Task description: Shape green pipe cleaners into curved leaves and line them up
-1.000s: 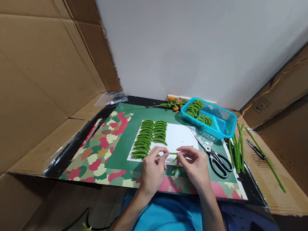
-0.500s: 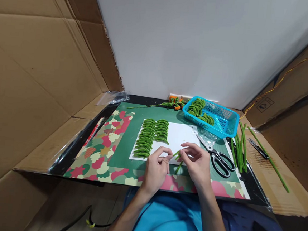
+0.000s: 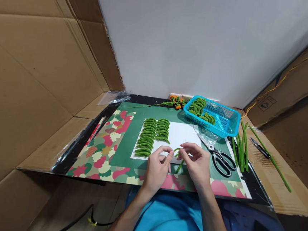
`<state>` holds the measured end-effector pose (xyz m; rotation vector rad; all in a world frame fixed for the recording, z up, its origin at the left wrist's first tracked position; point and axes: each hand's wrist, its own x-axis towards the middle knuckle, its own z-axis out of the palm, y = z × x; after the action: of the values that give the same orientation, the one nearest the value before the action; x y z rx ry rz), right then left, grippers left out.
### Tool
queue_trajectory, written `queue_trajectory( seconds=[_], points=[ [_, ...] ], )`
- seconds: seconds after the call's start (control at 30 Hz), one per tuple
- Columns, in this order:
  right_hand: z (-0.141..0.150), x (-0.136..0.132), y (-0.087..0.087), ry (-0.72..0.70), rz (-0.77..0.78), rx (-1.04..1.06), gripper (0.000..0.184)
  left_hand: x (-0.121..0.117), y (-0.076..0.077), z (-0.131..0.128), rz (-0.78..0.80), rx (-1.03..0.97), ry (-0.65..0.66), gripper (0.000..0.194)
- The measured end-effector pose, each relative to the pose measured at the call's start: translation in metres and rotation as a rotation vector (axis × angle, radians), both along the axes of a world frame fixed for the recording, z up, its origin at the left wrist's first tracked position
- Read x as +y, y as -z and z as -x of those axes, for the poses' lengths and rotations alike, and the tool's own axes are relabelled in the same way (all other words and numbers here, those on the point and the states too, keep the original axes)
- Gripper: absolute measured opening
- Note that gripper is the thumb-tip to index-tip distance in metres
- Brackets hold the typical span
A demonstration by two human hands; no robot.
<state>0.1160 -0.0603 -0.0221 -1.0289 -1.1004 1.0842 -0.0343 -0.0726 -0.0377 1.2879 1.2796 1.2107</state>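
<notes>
Between my fingertips is a short green pipe cleaner [image 3: 177,149], bent into a small arch. My left hand [image 3: 157,168] pinches its left end with thumb and forefinger. At the other end, the fingers of my right hand [image 3: 198,164] are closed on it. A further green stem piece [image 3: 180,167] sticks out below the right hand; whether that hand grips it is hard to see. Left of my hands, curved leaf-like pipe cleaner pieces lie in two columns, a longer one [image 3: 145,138] and a shorter one [image 3: 163,129], on a white sheet [image 3: 181,132].
Black-handled scissors [image 3: 221,161] lie right of my hands. Behind them stands a blue basket [image 3: 230,124] with more curved green pieces [image 3: 198,106]. Long green stems [image 3: 242,148] and a small cutter [image 3: 260,149] lie at right. Orange flowers [image 3: 178,102] rest at the back.
The pipe cleaner between my fingers has gone from nearly straight to arched upward. Both hands stay in almost the same place, and the view has shifted slightly.
</notes>
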Motion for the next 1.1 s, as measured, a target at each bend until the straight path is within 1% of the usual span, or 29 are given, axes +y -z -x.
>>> queue_trajectory(
  seconds=[0.13, 0.33, 0.43, 0.53, 0.63, 0.7, 0.83, 1.0, 1.1],
  points=[
    [0.001, -0.001, 0.000, -0.044, 0.034, 0.010, 0.023, 0.001, 0.001, -0.001, 0.006, -0.017, -0.032, 0.031],
    [0.005, 0.000, 0.000, -0.071, 0.060, 0.034, 0.024, 0.001, 0.002, -0.001, 0.002, -0.035, -0.058, 0.031],
    [0.007, 0.000, 0.000, -0.062, 0.055, 0.026, 0.025, 0.001, 0.001, -0.001, 0.001, -0.044, -0.059, 0.030],
    [0.005, 0.001, 0.001, -0.070, 0.070, -0.015, 0.025, 0.002, -0.001, -0.001, 0.003, -0.075, -0.064, 0.029],
    [0.002, 0.001, 0.002, -0.095, 0.080, -0.106, 0.024, 0.002, -0.003, -0.002, 0.008, -0.093, -0.060, 0.028],
    [0.002, 0.000, 0.002, -0.077, 0.060, -0.179, 0.021, 0.002, -0.004, -0.002, 0.006, -0.091, -0.045, 0.027],
    [0.003, -0.003, 0.000, 0.003, -0.002, -0.294, 0.015, 0.002, -0.004, -0.003, -0.028, -0.062, -0.030, 0.025],
    [0.004, -0.007, -0.002, 0.072, -0.085, -0.401, 0.012, 0.000, -0.004, -0.005, -0.088, 0.066, 0.021, 0.019],
    [0.005, -0.009, 0.000, 0.093, -0.125, -0.457, 0.013, -0.001, -0.004, -0.007, -0.121, 0.154, 0.008, 0.017]
  ],
)
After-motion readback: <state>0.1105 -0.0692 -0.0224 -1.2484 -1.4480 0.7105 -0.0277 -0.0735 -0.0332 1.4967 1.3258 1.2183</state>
